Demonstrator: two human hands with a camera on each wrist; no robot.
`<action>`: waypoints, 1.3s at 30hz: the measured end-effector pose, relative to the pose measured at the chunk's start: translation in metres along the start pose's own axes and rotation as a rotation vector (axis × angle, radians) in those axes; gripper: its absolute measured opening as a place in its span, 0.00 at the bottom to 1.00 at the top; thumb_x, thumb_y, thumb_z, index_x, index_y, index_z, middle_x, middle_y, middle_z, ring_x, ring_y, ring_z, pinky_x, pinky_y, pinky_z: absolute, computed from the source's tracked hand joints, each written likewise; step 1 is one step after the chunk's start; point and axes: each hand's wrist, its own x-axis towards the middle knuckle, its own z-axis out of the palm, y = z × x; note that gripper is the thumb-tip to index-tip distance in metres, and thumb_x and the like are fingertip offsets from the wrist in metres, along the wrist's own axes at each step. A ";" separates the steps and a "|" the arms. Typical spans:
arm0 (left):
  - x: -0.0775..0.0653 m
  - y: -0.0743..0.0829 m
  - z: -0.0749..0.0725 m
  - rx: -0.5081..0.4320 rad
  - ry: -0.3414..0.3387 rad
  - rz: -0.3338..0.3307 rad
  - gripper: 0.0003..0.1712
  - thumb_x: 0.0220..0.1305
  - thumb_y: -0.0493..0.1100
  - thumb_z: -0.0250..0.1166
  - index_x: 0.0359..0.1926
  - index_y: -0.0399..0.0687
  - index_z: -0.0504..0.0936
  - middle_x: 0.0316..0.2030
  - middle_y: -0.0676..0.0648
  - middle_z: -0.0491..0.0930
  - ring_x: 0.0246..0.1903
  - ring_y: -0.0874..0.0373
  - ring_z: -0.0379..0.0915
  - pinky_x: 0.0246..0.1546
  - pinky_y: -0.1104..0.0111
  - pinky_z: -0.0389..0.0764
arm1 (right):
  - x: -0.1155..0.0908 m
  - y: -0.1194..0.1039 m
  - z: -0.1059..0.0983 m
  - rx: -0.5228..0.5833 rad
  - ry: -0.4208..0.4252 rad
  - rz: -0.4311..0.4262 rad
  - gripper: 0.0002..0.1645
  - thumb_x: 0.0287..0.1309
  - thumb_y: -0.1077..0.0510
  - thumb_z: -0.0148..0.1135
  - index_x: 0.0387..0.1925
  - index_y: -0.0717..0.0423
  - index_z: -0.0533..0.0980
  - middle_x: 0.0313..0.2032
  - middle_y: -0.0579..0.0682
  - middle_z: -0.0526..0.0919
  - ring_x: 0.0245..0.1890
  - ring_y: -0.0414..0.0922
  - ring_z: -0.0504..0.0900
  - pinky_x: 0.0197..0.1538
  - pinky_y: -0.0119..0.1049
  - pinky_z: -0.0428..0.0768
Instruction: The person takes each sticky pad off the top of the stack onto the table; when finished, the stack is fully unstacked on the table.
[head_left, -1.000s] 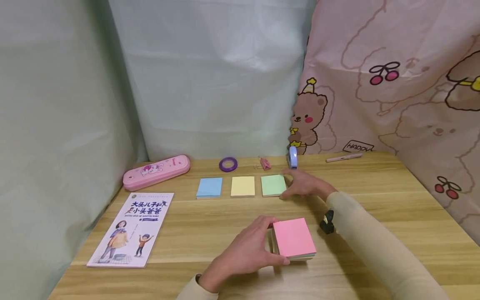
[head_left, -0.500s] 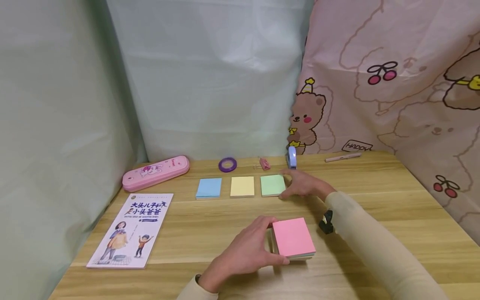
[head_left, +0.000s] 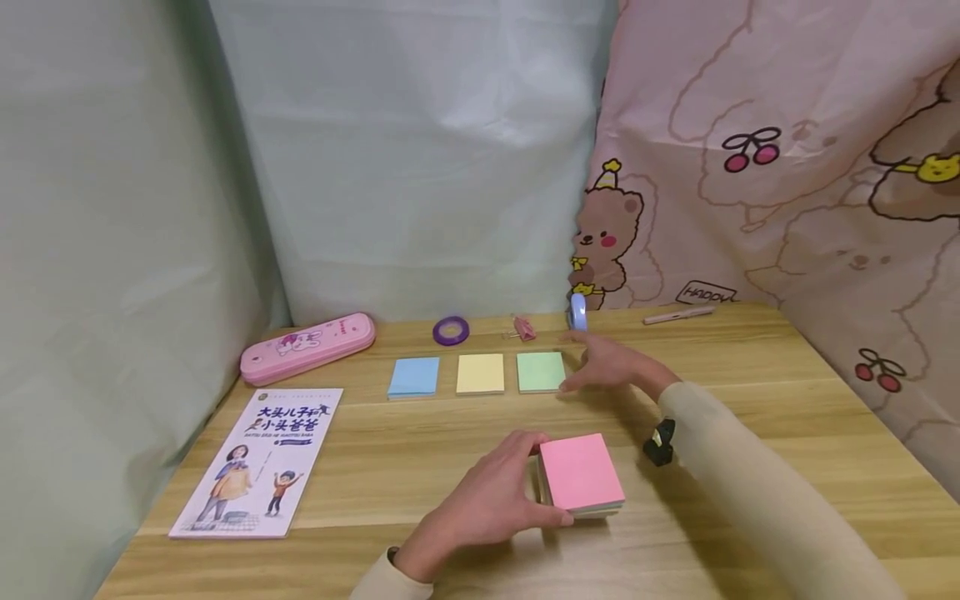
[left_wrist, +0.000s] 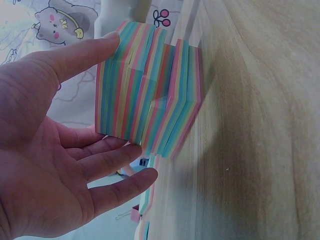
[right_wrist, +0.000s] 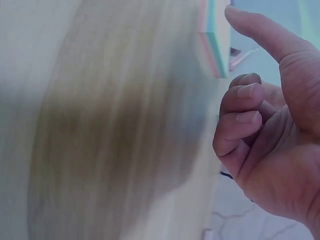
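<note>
My left hand (head_left: 491, 492) holds a thick stack of sticky notes (head_left: 581, 472), pink on top, by its left side at the front of the table. In the left wrist view, the thumb lies at one side of the striped, unevenly layered stack (left_wrist: 132, 85) and fingertips touch the other. My right hand (head_left: 609, 364) is just right of a green sticky note pad (head_left: 540, 372), thumb tip by its near corner, index finger spread away. Its other fingers curl loosely around nothing in the right wrist view. Yellow (head_left: 481, 373) and blue sticky note pads (head_left: 414, 377) lie left of the green one.
Along the back lie a pink pencil case (head_left: 307, 348), a purple tape roll (head_left: 451, 331), a pink binder clip (head_left: 523, 328), a small blue stapler-like item (head_left: 577, 312) and a pink pen (head_left: 678, 314). A picture book (head_left: 258, 462) lies at left. Curtains surround the table.
My right hand has let go of the green pad and drawn slightly to the right, leaving a small gap. The left hand stays on the stack. The head view has shifted a little.
</note>
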 end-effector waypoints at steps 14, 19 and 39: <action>0.000 -0.002 0.001 -0.015 0.004 0.009 0.51 0.51 0.62 0.83 0.71 0.48 0.71 0.66 0.49 0.76 0.63 0.53 0.75 0.64 0.51 0.79 | -0.071 -0.008 -0.021 0.046 0.083 -0.186 0.47 0.60 0.51 0.78 0.76 0.52 0.66 0.25 0.48 0.77 0.26 0.42 0.73 0.30 0.35 0.74; 0.002 -0.003 0.001 -0.014 0.007 0.014 0.51 0.51 0.62 0.83 0.70 0.48 0.72 0.65 0.49 0.76 0.63 0.53 0.75 0.63 0.51 0.79 | -0.100 -0.010 -0.013 0.073 0.062 -0.222 0.44 0.58 0.52 0.80 0.73 0.53 0.70 0.27 0.46 0.78 0.28 0.40 0.75 0.33 0.32 0.74; 0.003 -0.004 0.000 -0.021 0.014 0.035 0.50 0.51 0.61 0.84 0.69 0.49 0.73 0.64 0.50 0.77 0.62 0.53 0.76 0.62 0.51 0.79 | -0.142 -0.011 0.030 0.254 -0.128 -0.341 0.55 0.53 0.54 0.82 0.77 0.59 0.62 0.29 0.50 0.78 0.29 0.34 0.75 0.31 0.29 0.77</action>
